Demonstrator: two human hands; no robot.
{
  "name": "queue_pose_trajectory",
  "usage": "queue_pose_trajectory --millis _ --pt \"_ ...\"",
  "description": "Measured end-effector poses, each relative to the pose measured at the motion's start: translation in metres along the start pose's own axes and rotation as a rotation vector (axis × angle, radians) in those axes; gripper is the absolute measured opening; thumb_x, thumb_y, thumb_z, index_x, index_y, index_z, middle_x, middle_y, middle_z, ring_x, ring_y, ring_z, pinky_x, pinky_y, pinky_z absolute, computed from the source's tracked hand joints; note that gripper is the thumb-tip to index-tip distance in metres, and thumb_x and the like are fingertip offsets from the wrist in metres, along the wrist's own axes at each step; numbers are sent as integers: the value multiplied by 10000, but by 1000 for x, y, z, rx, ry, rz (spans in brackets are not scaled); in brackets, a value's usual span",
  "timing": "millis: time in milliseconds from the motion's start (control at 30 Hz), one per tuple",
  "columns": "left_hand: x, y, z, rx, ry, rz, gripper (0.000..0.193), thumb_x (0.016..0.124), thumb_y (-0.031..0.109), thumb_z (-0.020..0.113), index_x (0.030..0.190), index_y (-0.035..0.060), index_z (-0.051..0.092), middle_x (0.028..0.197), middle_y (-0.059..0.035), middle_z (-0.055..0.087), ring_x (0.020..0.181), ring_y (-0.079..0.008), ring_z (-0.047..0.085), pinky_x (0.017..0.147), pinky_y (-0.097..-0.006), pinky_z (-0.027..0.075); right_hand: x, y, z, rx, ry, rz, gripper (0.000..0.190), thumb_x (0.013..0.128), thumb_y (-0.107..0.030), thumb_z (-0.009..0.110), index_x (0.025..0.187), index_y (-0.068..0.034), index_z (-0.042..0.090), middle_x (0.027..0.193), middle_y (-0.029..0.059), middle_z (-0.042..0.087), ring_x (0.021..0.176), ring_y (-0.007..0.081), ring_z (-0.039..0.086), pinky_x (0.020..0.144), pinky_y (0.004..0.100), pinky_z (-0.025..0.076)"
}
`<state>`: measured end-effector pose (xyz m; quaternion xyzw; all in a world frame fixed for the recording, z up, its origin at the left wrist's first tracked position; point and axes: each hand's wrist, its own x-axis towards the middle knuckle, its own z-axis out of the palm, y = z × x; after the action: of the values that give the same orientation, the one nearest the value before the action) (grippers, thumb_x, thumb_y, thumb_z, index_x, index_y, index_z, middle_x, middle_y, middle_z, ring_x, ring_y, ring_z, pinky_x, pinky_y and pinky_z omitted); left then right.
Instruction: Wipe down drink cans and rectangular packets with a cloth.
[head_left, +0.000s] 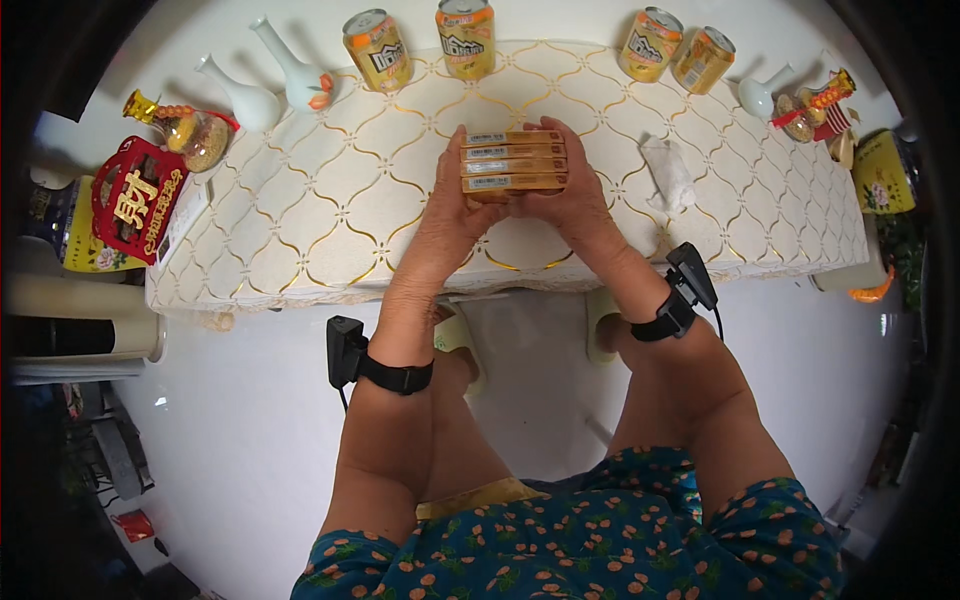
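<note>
My left hand (450, 187) grips the left end of a stack of several flat gold cardboard boxes (514, 163). Against the stack's right end presses my right hand (574, 180), its thumb under the near side close to my left thumb. The boxes lie one on another with their narrow sides towards me, each bearing a barcode and small print. Both hands are over the table, which has a white cloth with a gold lattice pattern (390, 217). To the right of my right hand lies a crumpled white tissue or cloth (667, 176).
Along the far edge stand gold-orange drink cans (379, 52), (466, 41), (651, 45), (703, 60). Pale vases (289, 67), (761, 94) and gourd-shaped ornaments (191, 135), (806, 109) flank them. A red box with gold characters (139, 199) is at the left edge.
</note>
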<state>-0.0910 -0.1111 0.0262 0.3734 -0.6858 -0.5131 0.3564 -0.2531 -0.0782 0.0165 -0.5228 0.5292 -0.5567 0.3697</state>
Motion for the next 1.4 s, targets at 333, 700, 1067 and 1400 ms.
queue_pose_trajectory --millis 333,700,1067,1400 --pt "1 -10 -3 -9 -30 92 795 774 116 682 1412 77 211 1237 -113 509 1087 -185 526 906 -316 487 0 -1 -1 -34 12 8 977 528 -183 868 1319 -30 315 1230 110 506 1126 208 513 978 323 417" --pt "0 -4 -4 -120 -65 25 739 789 77 661 1390 79 230 1208 -107 525 1070 -171 532 883 -306 499 0 -3 -2 -109 14 39 955 526 -150 853 1312 -39 323 1189 112 524 1100 220 527 961 327 429" --pt "-1 -6 -3 -120 -53 -2 769 785 71 669 1402 78 211 1227 -108 513 1077 -173 525 890 -306 493 1 5 0 -105 20 -23 1038 524 -183 860 1358 -21 265 1273 135 483 1164 252 494 999 341 397" --pt "2 -8 -2 -101 -58 61 824 785 71 674 1434 96 168 1286 -129 479 1146 -203 503 933 -334 474 1 9 -3 -170 14 -33 1149 520 -162 840 1406 35 135 1372 161 394 1229 264 443 1034 332 362"
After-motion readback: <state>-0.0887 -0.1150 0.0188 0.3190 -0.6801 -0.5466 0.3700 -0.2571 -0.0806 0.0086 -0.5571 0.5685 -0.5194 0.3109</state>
